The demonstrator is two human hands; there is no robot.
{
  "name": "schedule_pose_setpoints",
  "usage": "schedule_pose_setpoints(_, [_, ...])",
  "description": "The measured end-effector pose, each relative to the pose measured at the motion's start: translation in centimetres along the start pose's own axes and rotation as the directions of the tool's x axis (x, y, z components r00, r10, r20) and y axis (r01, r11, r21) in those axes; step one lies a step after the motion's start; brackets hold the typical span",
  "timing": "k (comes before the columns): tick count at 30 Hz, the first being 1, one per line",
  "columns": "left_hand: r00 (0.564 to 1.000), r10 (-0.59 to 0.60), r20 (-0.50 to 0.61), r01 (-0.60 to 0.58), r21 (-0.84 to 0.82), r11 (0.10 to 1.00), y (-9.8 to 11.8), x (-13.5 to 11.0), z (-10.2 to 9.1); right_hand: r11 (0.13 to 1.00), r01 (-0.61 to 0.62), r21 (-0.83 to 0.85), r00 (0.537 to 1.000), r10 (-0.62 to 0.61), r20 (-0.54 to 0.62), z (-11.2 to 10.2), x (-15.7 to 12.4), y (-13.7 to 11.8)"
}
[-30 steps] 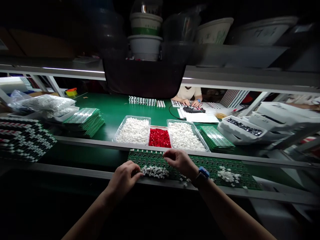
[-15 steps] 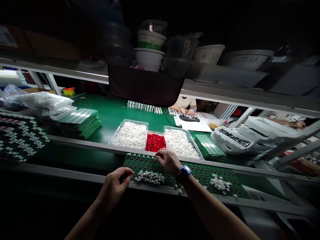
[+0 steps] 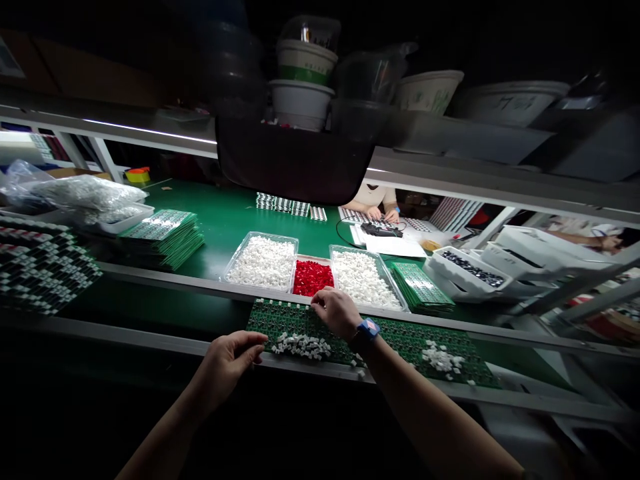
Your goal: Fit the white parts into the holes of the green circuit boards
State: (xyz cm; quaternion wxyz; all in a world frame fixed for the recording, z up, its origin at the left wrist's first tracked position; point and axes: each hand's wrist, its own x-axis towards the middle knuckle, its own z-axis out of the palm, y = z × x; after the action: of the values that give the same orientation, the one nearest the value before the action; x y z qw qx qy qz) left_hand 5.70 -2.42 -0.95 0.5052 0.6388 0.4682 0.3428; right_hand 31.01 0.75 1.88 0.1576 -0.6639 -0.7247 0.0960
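My right hand (image 3: pixel 336 312) is over the upper edge of a green circuit board panel (image 3: pixel 400 337). Its thumb and fingertips are pressed together; whatever they may hold is too small to make out. A row of small white plastic pieces (image 3: pixel 277 305) stands along that edge, left of the hand. My left hand (image 3: pixel 231 363) hovers at the panel's left end, thumb and forefinger drawn together in a pinch whose contents I cannot tell. Right beside its fingertips lies a loose heap of white pieces (image 3: pixel 303 346). Another heap of white pieces (image 3: pixel 443 358) rests farther right on the panel.
Behind the rail stand two clear trays of white pieces (image 3: pixel 263 262) (image 3: pixel 363 277) around a box of red pieces (image 3: pixel 313 278). Stacked boards (image 3: pixel 165 233) (image 3: pixel 423 288) flank them. White bins (image 3: pixel 470 270) sit right. A shelf (image 3: pixel 165 137) hangs overhead; a co-worker's hands (image 3: pixel 383 213) are beyond.
The view has tilted down and shifted slightly. My left thumb and forefinger look a little straighter. My right hand stays at the panel's upper edge, still pinched.
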Motion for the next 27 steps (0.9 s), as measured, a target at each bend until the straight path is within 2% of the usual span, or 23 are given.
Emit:
schedule_pose_setpoints(5, [1.0,-0.017,0.005,0.017,-0.053,0.998,0.2,0.2,0.0,1.0,-0.006,0.029,1.0,0.006,-0.009,-1.1,-0.8,-0.2])
schedule_pose_setpoints(8, [1.0,-0.015,-0.003,0.015,-0.015,1.0,0.3,0.9,-0.2,0.999,0.022,0.025,0.994,-0.025,0.104,-2.1,-2.2,-0.4])
schedule_pose_setpoints(11, [0.999,0.033,-0.01,-0.033,0.027,0.999,0.3,2.1,-0.3,1.0,0.018,0.02,0.977,-0.022,0.213,-2.3,-3.6,-0.3])
schedule_pose_setpoints(15, [0.989,0.143,-0.04,-0.133,0.19,0.973,0.5,4.1,-0.2,0.999,0.019,0.049,0.978,-0.029,0.209,-1.3,-4.4,-0.1])
schedule_pose_setpoints(17, [0.969,0.243,-0.052,-0.209,0.353,0.912,0.8,5.2,-0.2,0.997,0.029,0.065,0.979,-0.041,0.201,-0.9,-4.4,-0.2])
schedule_pose_setpoints(21, [0.883,0.469,0.012,-0.36,0.66,0.66,1.8,6.9,-0.3,0.999,0.018,0.041,0.979,-0.026,0.201,-0.6,-4.2,-1.0])
schedule_pose_setpoints(24, [0.866,0.496,0.071,-0.366,0.766,0.529,2.1,7.7,-0.3,0.999,0.017,0.037,0.986,-0.023,0.168,-0.3,-4.4,-1.2])
schedule_pose_setpoints(27, [0.869,0.486,0.095,-0.354,0.806,0.475,2.0,8.1,-0.3,0.997,0.02,0.079,0.992,-0.029,0.119,0.2,-4.6,-0.8])
